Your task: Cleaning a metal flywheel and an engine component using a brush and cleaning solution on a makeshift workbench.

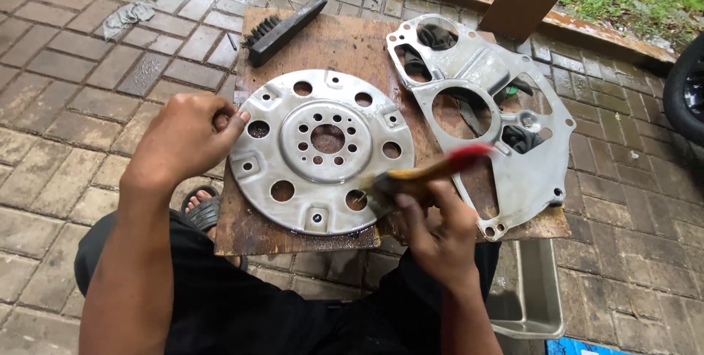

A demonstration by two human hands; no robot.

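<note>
Round metal disc (320,151) with a ring of holes lies flat on a brown wooden board (352,43) set on the brick paving, roughly centre-left of the board. The left hand (187,135) pinches the disc's left rim, fingers curled over the edge, steadying it. The right hand (438,232) is closed around a paintbrush (422,175) with a red-tipped wooden handle; bristles sit on the disc's lower right near one of the big holes. The brush's long axis runs diagonally, bristles pointing lower left, handle end up to the right over the flat metal plate (539,171) with cutouts next to it. Progress-wise I'd guess mid-way: the disc looks wet and fairly clean all over, but the brush is on it, so not finished. A black bristle brush (282,30) lies at the board's top, a grey tub (539,304) below.
</note>
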